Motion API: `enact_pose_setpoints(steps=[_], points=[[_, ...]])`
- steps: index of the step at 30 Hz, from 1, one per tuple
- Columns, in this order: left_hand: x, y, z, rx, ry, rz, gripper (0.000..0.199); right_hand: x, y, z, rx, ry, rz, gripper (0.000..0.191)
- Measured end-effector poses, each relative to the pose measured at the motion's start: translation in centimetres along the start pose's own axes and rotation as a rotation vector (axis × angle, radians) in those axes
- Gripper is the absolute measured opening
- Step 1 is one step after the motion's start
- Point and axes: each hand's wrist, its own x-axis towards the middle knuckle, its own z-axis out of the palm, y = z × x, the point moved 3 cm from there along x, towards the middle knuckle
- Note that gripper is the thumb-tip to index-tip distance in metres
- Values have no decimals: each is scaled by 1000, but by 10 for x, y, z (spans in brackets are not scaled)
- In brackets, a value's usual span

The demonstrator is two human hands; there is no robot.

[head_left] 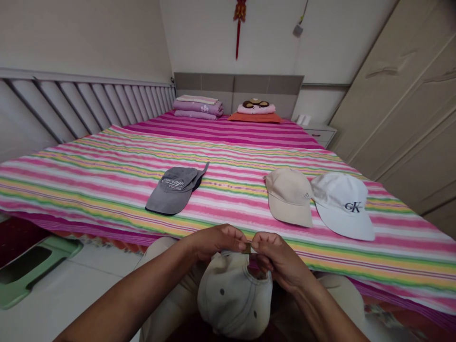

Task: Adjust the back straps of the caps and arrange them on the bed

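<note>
My left hand (213,242) and my right hand (278,259) meet above my lap, and their fingertips pinch the back strap of a cream baseball cap (231,299). A small metal buckle (247,248) shows between my thumbs. The cap lies upside down or tilted against my knees, with dark eyelets on its panels. Beyond my hands, a grey cap (173,190) lies on the striped bedsheet (228,156). A beige cap (289,197) sits to the right, touching a white cap with dark CK lettering (342,206).
A slatted grey bed rail (85,109) runs along the left side. Folded bedding (197,107) and a pillow (255,110) lie by the headboard (238,88). A green stool (32,270) stands on the tiled floor at lower left, and wardrobe doors (392,104) fill the right.
</note>
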Motion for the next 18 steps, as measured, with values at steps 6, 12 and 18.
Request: enact_pose_setpoints(steps=[6, 12, 18], points=[[-1, 4, 0, 19, 71, 66, 18, 1, -5, -2, 19, -18, -7, 23], [3, 7, -17, -88, 100, 203, 22, 10, -2, -23, 7, -255, 108, 29], [5, 13, -33, -232, 107, 253, 20, 13, 4, -36, 89, -365, 113, 40]])
